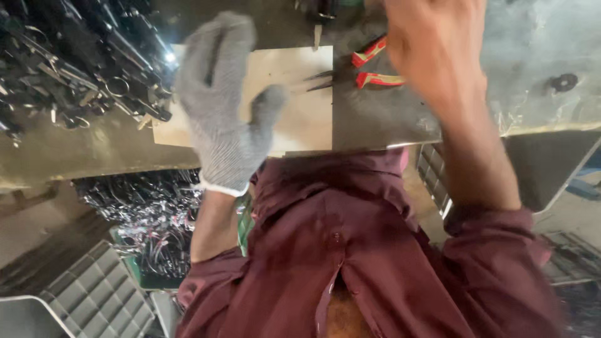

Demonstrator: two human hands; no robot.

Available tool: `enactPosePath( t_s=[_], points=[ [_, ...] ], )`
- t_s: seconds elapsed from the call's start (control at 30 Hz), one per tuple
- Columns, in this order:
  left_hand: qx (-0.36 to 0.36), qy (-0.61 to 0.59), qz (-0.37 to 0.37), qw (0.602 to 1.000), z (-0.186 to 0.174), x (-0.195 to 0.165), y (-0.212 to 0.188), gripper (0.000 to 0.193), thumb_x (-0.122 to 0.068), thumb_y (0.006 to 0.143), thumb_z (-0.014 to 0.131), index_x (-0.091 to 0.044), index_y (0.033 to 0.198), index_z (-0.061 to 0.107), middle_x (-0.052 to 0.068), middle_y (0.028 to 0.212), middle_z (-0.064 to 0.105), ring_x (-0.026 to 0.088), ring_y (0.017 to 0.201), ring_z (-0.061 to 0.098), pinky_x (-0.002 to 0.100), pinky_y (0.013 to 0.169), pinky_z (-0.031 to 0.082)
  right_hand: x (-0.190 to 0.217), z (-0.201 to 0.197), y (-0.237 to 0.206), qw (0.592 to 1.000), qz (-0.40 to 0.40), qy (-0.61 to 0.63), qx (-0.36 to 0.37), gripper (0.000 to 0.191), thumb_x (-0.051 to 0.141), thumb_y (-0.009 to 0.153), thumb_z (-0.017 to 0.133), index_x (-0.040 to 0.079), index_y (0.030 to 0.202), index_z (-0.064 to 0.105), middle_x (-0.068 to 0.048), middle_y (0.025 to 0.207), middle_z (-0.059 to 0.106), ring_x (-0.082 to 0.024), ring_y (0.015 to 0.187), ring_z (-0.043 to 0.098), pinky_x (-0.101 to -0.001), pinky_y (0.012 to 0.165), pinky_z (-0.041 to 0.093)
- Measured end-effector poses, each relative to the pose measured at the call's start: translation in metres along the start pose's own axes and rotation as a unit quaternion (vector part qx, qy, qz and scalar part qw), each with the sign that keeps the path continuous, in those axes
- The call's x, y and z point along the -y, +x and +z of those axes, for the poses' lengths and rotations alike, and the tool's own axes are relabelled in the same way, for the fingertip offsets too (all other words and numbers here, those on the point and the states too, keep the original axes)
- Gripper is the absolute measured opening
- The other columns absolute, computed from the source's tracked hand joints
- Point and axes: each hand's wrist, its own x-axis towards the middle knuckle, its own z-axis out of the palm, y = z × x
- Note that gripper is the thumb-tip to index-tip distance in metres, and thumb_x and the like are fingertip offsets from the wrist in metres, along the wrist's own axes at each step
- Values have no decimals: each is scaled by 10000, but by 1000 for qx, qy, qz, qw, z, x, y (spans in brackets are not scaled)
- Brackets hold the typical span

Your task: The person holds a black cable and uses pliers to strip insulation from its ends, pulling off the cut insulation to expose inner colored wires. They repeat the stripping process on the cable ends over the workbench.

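Hands first: the left hand (222, 106), in a grey knitted work glove, lies spread and flat, fingers apart, palm down on a pale rectangular board of wood or card (300, 106) that rests on the grey metal worktop (375, 119). It grips nothing; it only presses on the board's left half, thumb pointing toward the board's middle. The right hand (432, 50) is bare, raised above the worktop and blurred, so I cannot tell whether it is open or closed, nor whether it holds anything.

Between the two hands, just off the board's right edge, lie red-handled pliers with yellow striping (375, 69). Their long axis runs roughly across the view, dark tips reaching onto the board toward the gloved thumb and handles pointing toward the bare hand. The bare hand hovers nearer the handles; the gloved one is nearer the tips.

Further out, a heap of dark shiny metal tools and rings (81, 69) covers the worktop's left end, well apart from the board. More such metal pieces fill a bin (150, 219) below the worktop edge, beside grey slatted plastic crates (100, 294).
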Motion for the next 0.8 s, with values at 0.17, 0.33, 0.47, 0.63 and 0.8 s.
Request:
enactPosePath(
  t_s=[0.17, 0.33, 0.47, 0.63, 0.8],
  points=[
    [65, -193, 10, 979, 21, -22, 16, 599, -309, 945, 754, -34, 1402, 481, 212, 1261, 642, 373, 1146, 665, 429, 990, 555, 50, -27, -24, 972, -77, 168, -144, 199, -55, 920, 735, -3, 1111, 714, -114, 1105, 692, -300, 1087, 665, -394, 888, 524],
    [219, -251, -49, 942, 36, -14, -7, 636, -185, 808, 817, 36, 1335, 537, 275, 1158, 677, 438, 1073, 662, 472, 893, 534, 58, -22, -29, 980, -4, 139, -142, 252, -20, 887, 812, 27, 1123, 740, -75, 1067, 678, -278, 1012, 648, -406, 854, 486],
    [156, -41, -56, 985, 45, 11, -22, 587, -209, 905, 828, 19, 1359, 533, 286, 1237, 626, 465, 1108, 626, 495, 956, 512, 61, -22, -40, 981, -4, 164, -102, 341, -15, 921, 761, 36, 1255, 709, -77, 1110, 642, -280, 1009, 613, -395, 850, 456],
    [172, -89, 9, 981, 30, 20, -23, 614, -174, 1000, 789, -35, 1507, 473, 224, 1445, 570, 457, 1294, 570, 522, 1102, 499, 72, -13, -54, 983, 33, 178, -26, 383, 11, 935, 734, 79, 1308, 675, -65, 1082, 636, -282, 985, 600, -413, 856, 428],
    [255, -271, -51, 927, 22, 12, -3, 722, -28, 905, 787, -80, 1518, 408, 147, 1533, 543, 360, 1414, 561, 403, 1144, 504, 76, -9, -56, 987, 46, 153, -8, 366, 12, 947, 716, 103, 1300, 681, -32, 1111, 650, -255, 1031, 612, -403, 912, 445]
  ],
)
